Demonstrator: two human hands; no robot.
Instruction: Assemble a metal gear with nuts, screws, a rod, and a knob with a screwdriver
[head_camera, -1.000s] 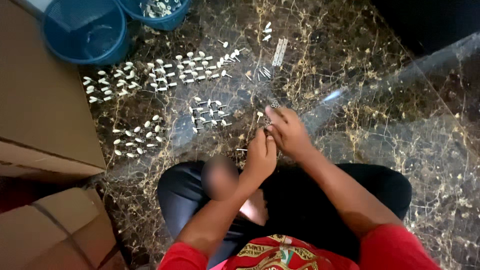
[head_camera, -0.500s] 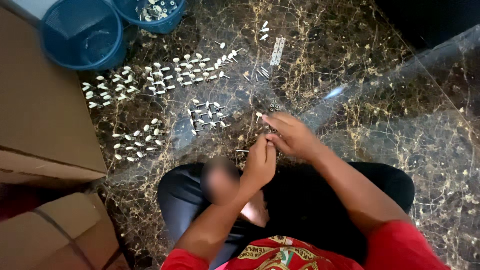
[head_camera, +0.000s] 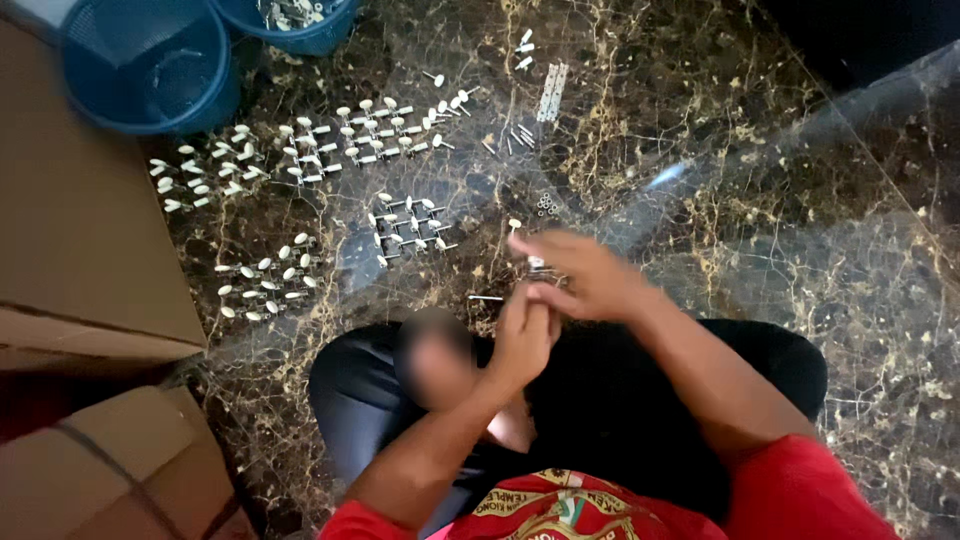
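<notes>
The right hand (head_camera: 585, 278) and left hand (head_camera: 522, 340) meet above the lap, fingers pinching a small metal part (head_camera: 537, 265) with a pale tip, while groups of white-headed pegs (head_camera: 408, 225) lie farther off on the dark marbled floor (head_camera: 800, 200), blue baskets (head_camera: 150, 65) far left, cardboard boxes (head_camera: 70, 230) left.

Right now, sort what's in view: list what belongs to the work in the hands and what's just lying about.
In the work:
- left hand and right hand, together on a small metal part
- white-headed pegs in rows on the floor
- metal strip
- small rings

Lying about:
- blue baskets
- cardboard boxes
</notes>
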